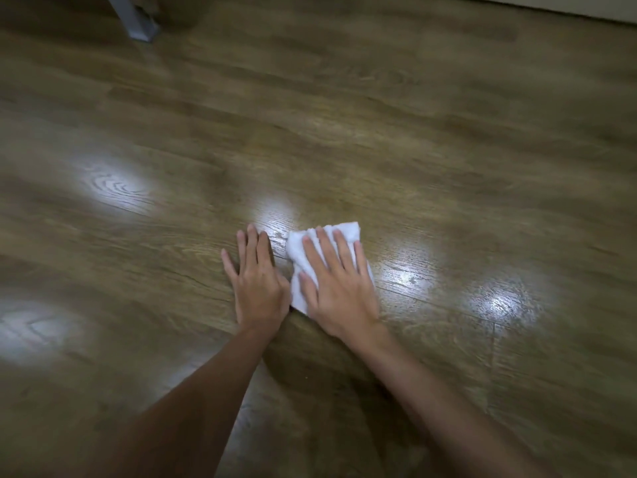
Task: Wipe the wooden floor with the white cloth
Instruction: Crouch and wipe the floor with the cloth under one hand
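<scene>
Right hand (339, 288) flat, fingers straight and spread, pressing down on the white cloth (327, 251). Left hand (256, 281) flat on the bare wooden floor (448, 150) just beside the cloth — fingers straight, holding nothing. Cloth lies crumpled under the right palm, mid-floor. Bright light patches on the planks; grey metal furniture leg (138, 19) far top left.

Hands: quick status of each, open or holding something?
Left hand: open, flat on the floor, holding nothing.
Right hand: open, fingers straight, pressing the cloth on the floor.
</scene>
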